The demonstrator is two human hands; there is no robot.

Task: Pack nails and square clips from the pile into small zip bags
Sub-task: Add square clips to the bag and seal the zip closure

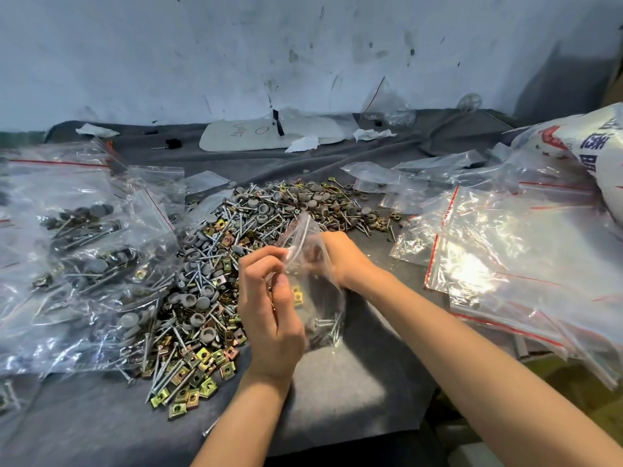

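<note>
The left hand (269, 308) pinches the near lip of a small zip bag (318, 294). The right hand (344, 257) grips the far lip, its fingers blurred behind the plastic. Nails (328, 326) lie at the bag's bottom, below the fingers, just beside the pile (209, 281).

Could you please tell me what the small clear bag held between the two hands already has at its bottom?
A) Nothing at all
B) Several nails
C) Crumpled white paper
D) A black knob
B: through the clear zip bag, held up between the left hand and the right hand, several silver nails can be seen lying at its bottom.
</note>
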